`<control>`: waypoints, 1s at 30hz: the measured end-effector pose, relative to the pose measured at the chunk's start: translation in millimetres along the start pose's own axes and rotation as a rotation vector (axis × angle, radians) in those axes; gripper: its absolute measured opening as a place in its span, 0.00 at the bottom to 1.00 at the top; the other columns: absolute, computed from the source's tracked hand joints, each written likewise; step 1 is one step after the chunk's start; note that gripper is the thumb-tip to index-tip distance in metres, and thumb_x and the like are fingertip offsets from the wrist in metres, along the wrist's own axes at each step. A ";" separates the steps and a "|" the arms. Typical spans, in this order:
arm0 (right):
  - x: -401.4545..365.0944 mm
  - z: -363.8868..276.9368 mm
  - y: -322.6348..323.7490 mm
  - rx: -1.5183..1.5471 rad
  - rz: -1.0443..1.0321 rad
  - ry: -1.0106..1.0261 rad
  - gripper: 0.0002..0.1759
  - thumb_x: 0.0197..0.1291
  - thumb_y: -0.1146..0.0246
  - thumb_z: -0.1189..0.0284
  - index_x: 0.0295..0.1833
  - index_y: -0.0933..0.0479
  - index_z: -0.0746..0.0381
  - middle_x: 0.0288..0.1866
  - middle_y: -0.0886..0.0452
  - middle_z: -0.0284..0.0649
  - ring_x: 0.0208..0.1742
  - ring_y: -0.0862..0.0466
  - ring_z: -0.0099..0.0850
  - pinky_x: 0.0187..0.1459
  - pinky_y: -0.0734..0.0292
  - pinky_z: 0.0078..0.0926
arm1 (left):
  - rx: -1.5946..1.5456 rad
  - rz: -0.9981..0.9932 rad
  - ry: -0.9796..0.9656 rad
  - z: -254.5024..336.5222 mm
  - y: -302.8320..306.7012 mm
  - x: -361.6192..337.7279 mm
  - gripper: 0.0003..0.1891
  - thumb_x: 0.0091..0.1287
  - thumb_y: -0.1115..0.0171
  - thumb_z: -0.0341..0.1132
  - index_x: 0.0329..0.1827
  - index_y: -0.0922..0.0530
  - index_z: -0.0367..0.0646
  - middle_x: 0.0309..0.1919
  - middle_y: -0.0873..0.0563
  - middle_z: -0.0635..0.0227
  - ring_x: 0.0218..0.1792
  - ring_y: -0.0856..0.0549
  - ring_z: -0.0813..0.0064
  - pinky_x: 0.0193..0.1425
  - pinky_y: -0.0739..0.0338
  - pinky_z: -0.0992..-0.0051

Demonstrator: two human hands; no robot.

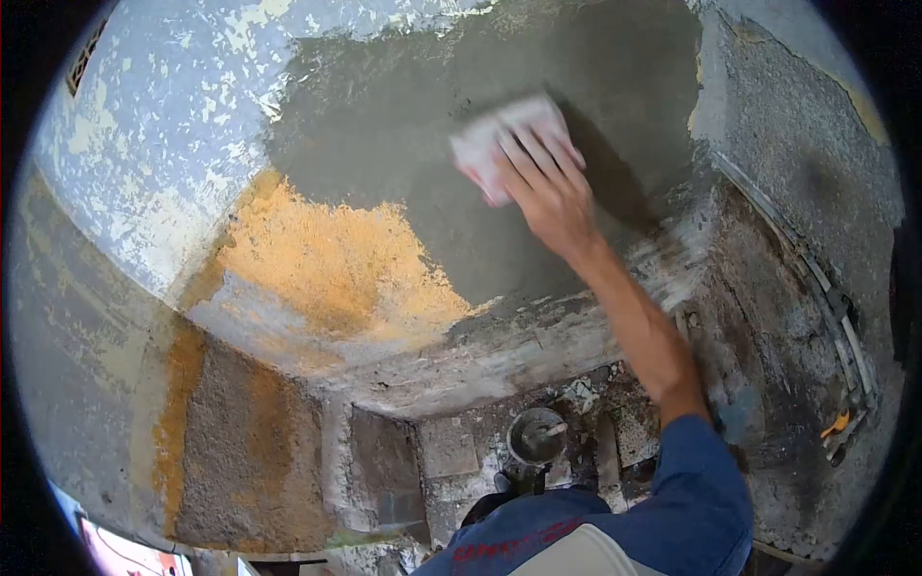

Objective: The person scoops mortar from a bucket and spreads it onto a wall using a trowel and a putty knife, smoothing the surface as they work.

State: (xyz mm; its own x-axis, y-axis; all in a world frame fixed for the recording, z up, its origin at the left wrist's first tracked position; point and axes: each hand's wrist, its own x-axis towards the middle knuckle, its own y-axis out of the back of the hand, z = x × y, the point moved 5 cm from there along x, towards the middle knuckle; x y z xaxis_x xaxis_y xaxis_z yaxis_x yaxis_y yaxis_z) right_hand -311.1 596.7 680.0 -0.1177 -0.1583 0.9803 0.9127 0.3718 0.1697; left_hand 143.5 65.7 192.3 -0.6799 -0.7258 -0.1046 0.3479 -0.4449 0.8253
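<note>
White pad (499,134) flat against wet grey plaster (384,115) on the wall, upper middle of head view. Right hand (549,197) on top of it, palm to the wall, fingers (526,158) spread a little and laid straight across the pad's lower right half, pressing it on; no pinch, no curl round an edge seen. Upper left part and top corner of pad clear of the hand. Lower right part hidden under fingers and palm, so full outline not readable. Thumb hard to separate from pad's lower edge. Material of pad unclear: sponge or foam float, cannot tell. Forearm running down and right from hand to blue sleeve (706,480), cut off at bottom edge. Dark shadow on plaster just right of hand.

Plaster touching orange patch (336,259) at its lower left; flaking pale blue paint (154,125) further left. Rough ledge (499,336) right under the plaster. Lower down, on floor (451,446), round bucket (536,434) with something pale sticking in it, too small to name; well apart from hand. Pipes (840,317) along right wall, small orange bit near their lower end, blurred. Frame corners black from lens; grille (84,58) top left half cut off.
</note>
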 end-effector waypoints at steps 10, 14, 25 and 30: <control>-22.4 14.2 -66.8 -0.232 -0.206 0.292 0.26 0.56 0.38 0.71 0.61 0.21 0.67 0.67 0.21 0.51 0.71 0.24 0.46 0.73 0.32 0.48 | -0.017 -0.004 0.010 -33.6 4.3 -15.2 0.28 0.72 0.36 0.51 0.32 0.22 0.25 0.21 0.20 0.45 0.24 0.25 0.51 0.31 0.34 0.51; -101.8 14.9 -53.9 -0.169 -0.460 0.255 0.24 0.56 0.38 0.73 0.59 0.19 0.67 0.63 0.18 0.50 0.69 0.22 0.47 0.72 0.31 0.49 | -0.034 -0.005 -0.008 -40.9 2.8 -9.8 0.29 0.72 0.37 0.52 0.32 0.22 0.25 0.21 0.21 0.44 0.24 0.26 0.49 0.31 0.35 0.50; 31.5 12.0 -65.4 -0.363 -0.111 0.284 0.25 0.60 0.40 0.68 0.63 0.22 0.67 0.67 0.21 0.50 0.70 0.23 0.44 0.70 0.29 0.43 | -0.072 0.228 -0.237 -10.8 21.7 88.0 0.32 0.75 0.43 0.57 0.39 0.19 0.26 0.23 0.23 0.40 0.26 0.27 0.40 0.33 0.35 0.48; -187.6 6.2 -72.8 -0.265 -0.621 0.149 0.27 0.60 0.39 0.70 0.66 0.23 0.63 0.67 0.19 0.47 0.70 0.22 0.45 0.71 0.31 0.54 | -0.262 0.246 -0.232 -76.4 11.1 64.7 0.32 0.75 0.44 0.57 0.47 0.19 0.26 0.37 0.18 0.36 0.39 0.21 0.41 0.44 0.29 0.49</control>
State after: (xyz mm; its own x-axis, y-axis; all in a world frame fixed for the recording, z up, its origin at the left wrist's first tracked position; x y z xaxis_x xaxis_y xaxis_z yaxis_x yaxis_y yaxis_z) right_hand -357.9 605.1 484.4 -0.6119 -0.4008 0.6819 0.7605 -0.0612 0.6465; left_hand 152.7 -26.4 152.3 -0.6732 -0.7027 0.2304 0.6498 -0.4134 0.6379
